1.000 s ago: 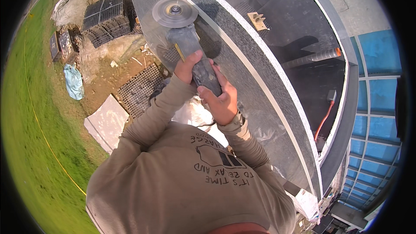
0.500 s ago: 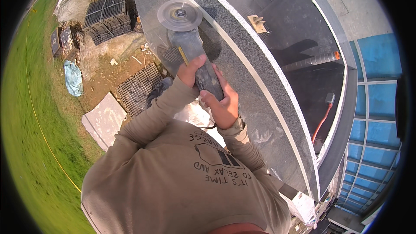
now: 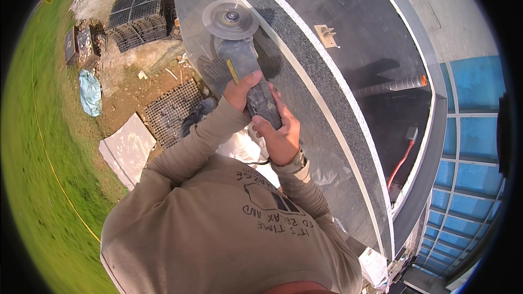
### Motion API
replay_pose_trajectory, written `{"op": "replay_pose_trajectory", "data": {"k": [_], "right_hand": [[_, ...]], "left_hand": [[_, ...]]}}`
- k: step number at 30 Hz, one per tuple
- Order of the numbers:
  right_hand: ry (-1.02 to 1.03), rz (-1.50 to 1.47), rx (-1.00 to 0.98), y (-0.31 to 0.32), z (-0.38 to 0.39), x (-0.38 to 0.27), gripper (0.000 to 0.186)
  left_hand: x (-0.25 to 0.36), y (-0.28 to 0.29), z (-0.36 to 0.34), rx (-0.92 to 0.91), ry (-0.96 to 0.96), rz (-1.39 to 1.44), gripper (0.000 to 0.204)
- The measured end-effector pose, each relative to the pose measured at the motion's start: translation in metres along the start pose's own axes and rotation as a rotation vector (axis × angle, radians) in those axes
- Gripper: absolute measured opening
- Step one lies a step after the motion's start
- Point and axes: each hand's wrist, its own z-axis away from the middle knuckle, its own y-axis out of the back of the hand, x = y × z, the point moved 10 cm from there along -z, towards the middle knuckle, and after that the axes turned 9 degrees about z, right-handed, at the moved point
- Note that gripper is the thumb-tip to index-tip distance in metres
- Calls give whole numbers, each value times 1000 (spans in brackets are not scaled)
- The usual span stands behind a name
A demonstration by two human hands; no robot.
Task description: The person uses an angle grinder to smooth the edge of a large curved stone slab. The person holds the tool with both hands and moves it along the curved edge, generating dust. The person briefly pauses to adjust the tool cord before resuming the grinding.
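Observation:
An angle grinder (image 3: 239, 57), dusty and dark, stretches away from me over a curved grey stone slab (image 3: 310, 120). The round cutting disc (image 3: 218, 20) at its far end shows as a translucent blur over the slab, by the pale strip (image 3: 297, 68) along it. My left hand (image 3: 239, 92) grips the grinder's left side, next to a thin yellow piece (image 3: 233, 72). Around the rear of the body wraps my right hand (image 3: 282, 137). Whether the disc touches the stone I cannot tell.
Right of the slab lies a dark recess with a wooden block (image 3: 326, 36), a taped pipe (image 3: 392, 85) and a grey box with orange conduit (image 3: 412, 134). To the left are stacked black grids (image 3: 136, 16), a flat grid (image 3: 173, 111), a broken slab (image 3: 128, 149) and grass (image 3: 49, 185).
The view has shifted slightly, and the disc and grinder head appear a little further right. Both hands keep the same hold on the grinder.

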Motion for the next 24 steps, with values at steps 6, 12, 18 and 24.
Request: {"op": "replay_pose_trajectory", "data": {"k": [6, 12, 18, 24], "right_hand": [[123, 206, 44, 1, -15, -4, 66], [168, 238, 55, 0, -20, -8, 64], [202, 293, 68, -3, -32, -9, 63], [120, 209, 60, -8, -43, -5, 67]], "left_hand": [[10, 2, -5, 25, 7, -19, 39], [12, 6, -10, 27, 29, -40, 41], [24, 15, -22, 80, -9, -74, 43], [34, -3, -21, 38, 41, -54, 43]]}}
